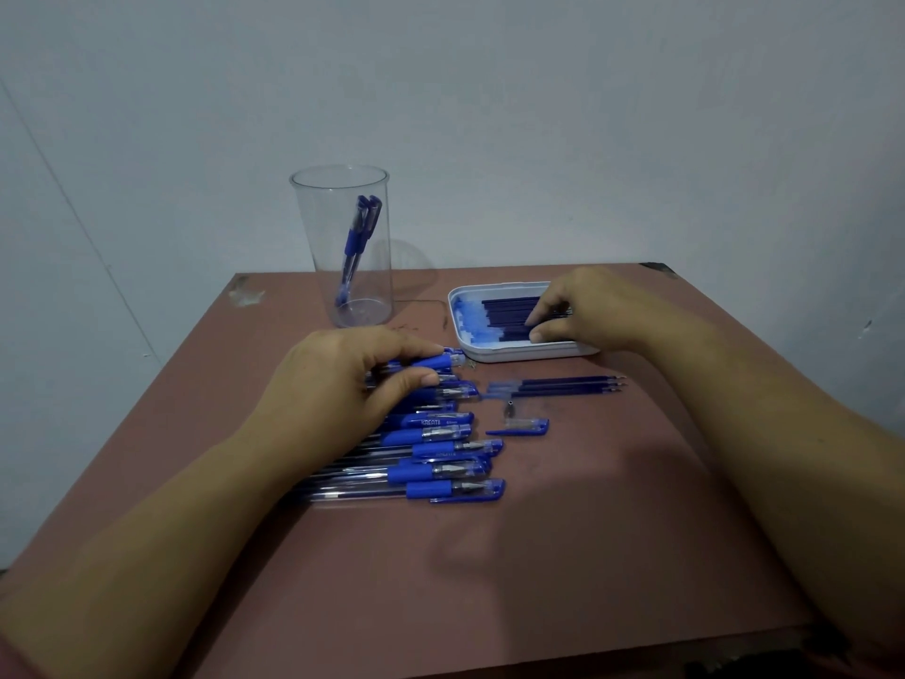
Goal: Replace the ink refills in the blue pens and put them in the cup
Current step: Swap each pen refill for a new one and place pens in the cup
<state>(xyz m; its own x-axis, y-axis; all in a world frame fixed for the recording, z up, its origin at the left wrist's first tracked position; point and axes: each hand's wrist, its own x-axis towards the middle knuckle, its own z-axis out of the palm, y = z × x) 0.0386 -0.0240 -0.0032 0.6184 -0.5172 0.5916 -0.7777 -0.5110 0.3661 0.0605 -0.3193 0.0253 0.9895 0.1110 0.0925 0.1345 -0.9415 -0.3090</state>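
On the reddish-brown desk (pixel 587 531), your left hand (pixel 338 384) and right hand (pixel 592 308) are both occupied.
The tall clear plastic cup (pixel 328 213) at the back holds two blue pens (pixel 355 237). In the shallow white tray (pixel 514 356) your right hand pinches a dark blue ink refill (pixel 509 329); your left hand curls round the topmost blue-gripped clear pen (pixel 433 361) of the row.

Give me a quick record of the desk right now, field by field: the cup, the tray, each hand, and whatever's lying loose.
cup: clear cup, upright, two blue pens inside
tray: white tray holding dark refills
left hand: left hand grips the farthest pen of the pen row
right hand: right hand pinches the dark refills in the tray
loose: three refills, blue cap, small metal tip on the table
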